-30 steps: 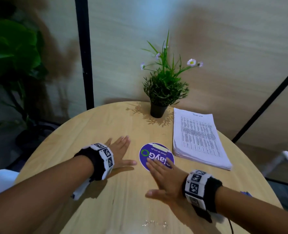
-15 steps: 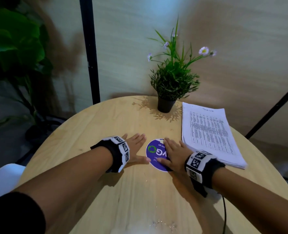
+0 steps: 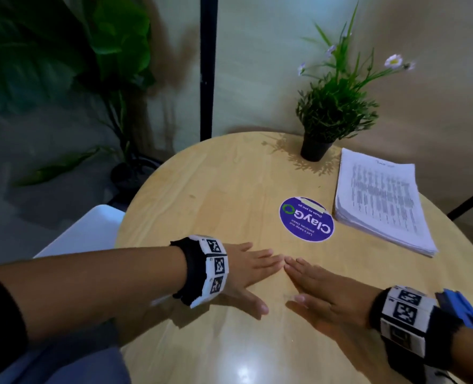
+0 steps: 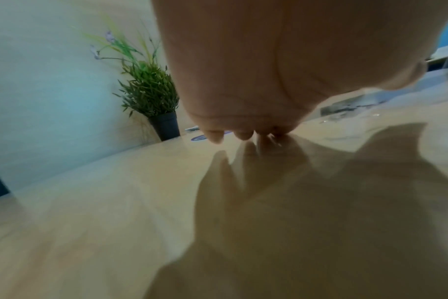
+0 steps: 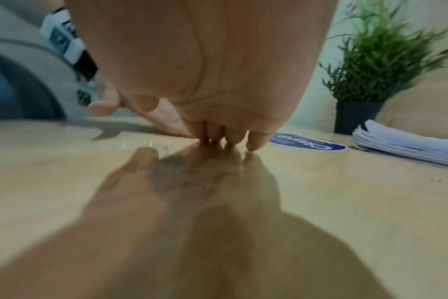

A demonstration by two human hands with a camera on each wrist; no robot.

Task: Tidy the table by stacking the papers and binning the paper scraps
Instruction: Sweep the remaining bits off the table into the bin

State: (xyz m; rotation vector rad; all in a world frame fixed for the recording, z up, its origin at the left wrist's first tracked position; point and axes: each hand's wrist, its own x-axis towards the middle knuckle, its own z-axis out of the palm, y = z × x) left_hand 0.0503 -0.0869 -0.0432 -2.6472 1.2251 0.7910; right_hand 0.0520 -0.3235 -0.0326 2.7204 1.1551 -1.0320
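Round wooden table (image 3: 207, 195) is carrying a stacked paper pile (image 3: 382, 200), purple ClayGo sticker (image 3: 306, 219), potted plant (image 3: 315, 149), both flat hands resting

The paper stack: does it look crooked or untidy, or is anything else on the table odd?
Nothing serious. The paper stack lies flat beside the sticker, its near edges a little fanned. The plant stands upright. Both the left hand and the right hand lie flat on the table, holding nothing. No scraps show.

Your papers (image 3: 379, 200) are sitting right of the sticker (image 3: 306, 219), the potted plant (image 3: 315, 146) standing behind both on the table (image 3: 202, 195).
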